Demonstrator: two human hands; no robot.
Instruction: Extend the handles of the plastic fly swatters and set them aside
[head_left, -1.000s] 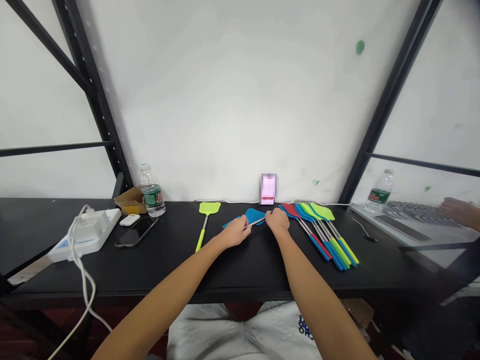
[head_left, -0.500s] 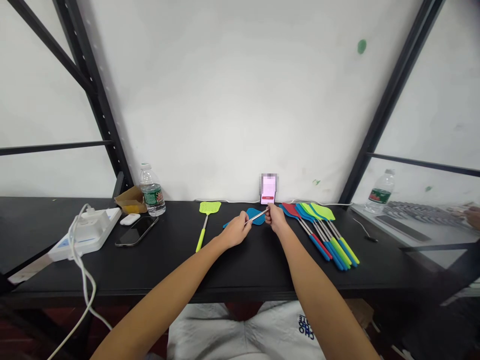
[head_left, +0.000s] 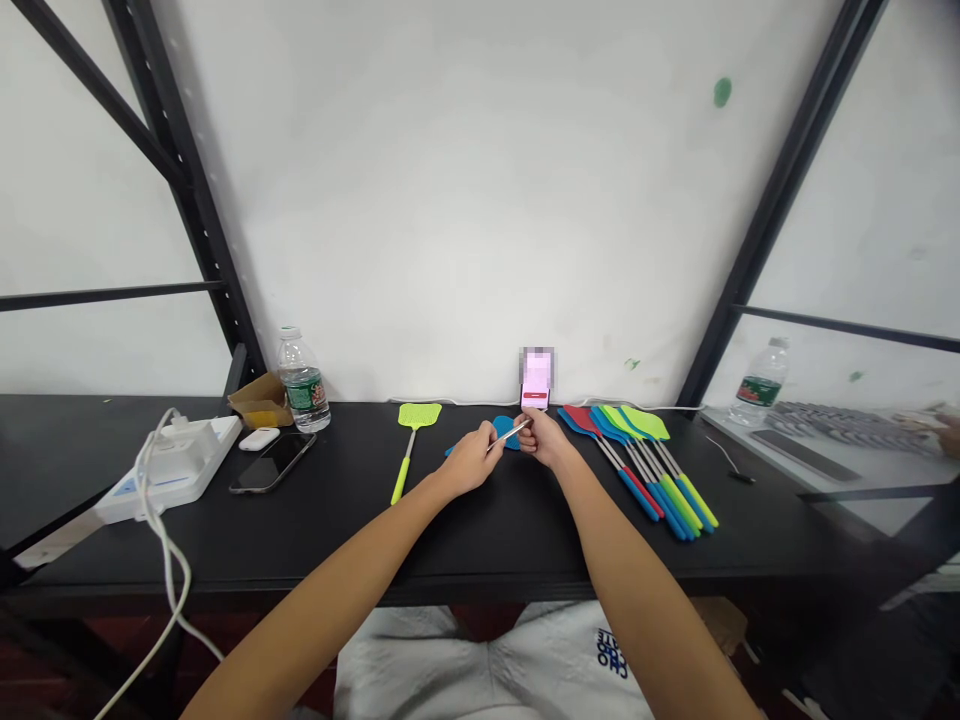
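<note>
My left hand (head_left: 472,457) is closed around one end of a thin metal rod (head_left: 511,433), like the shafts of the fly swatters nearby. The rod slants up to the right, where the fingers of my right hand (head_left: 541,436) close on its other end. Behind the rod shows a blue fly swatter head (head_left: 505,427), partly covered by my hands. A bit of blue (head_left: 450,450) peeks out left of my left hand; whether it joins the rod is hidden. Left of my hands lies a yellow-green fly swatter (head_left: 411,447).
Several fly swatters (head_left: 651,470) in red, blue and yellow-green lie fanned at the right. A lit phone (head_left: 535,378) leans on the wall. Leftward are a water bottle (head_left: 305,385), a dark phone (head_left: 274,464), a white case (head_left: 259,439), an open box (head_left: 262,398) and a power strip (head_left: 180,465).
My right hand has shifted slightly left, closer to my left hand, and less of the rod shows between them. The left hand has barely moved.
</note>
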